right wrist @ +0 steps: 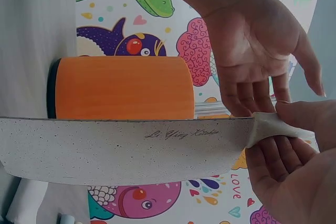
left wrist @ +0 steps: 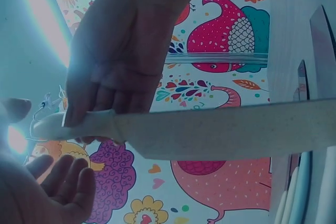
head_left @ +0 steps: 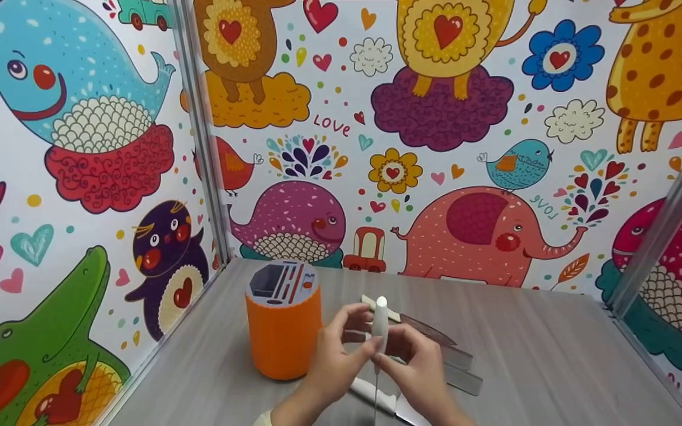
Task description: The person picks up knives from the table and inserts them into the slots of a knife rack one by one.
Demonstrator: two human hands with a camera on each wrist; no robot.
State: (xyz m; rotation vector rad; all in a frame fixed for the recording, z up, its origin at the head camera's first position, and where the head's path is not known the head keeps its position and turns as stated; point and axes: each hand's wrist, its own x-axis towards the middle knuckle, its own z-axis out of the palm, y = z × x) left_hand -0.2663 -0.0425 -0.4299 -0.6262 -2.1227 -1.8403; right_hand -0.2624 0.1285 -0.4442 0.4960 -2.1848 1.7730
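A broad-bladed kitchen knife (head_left: 380, 324) with a pale handle is held upright, handle up and blade down. My right hand (head_left: 421, 361) pinches the handle between thumb and fingers, near the blade in the right wrist view. My left hand (head_left: 341, 349) is close on the other side, its fingers loosely bent and apart from the handle in the left wrist view. Speckles and script lettering mark the blade (right wrist: 121, 150) in the right wrist view. An orange knife block (head_left: 285, 340) stands to the left of both hands, with slots in its grey top.
Several other knives lie on the grey tabletop (head_left: 542, 361) beneath and behind the hands. Among them are a white-handled knife (head_left: 370, 395) in front and a dark-bladed knife (head_left: 430, 329) behind. Cartoon-printed panels (head_left: 459, 148) enclose the table at the back and sides.
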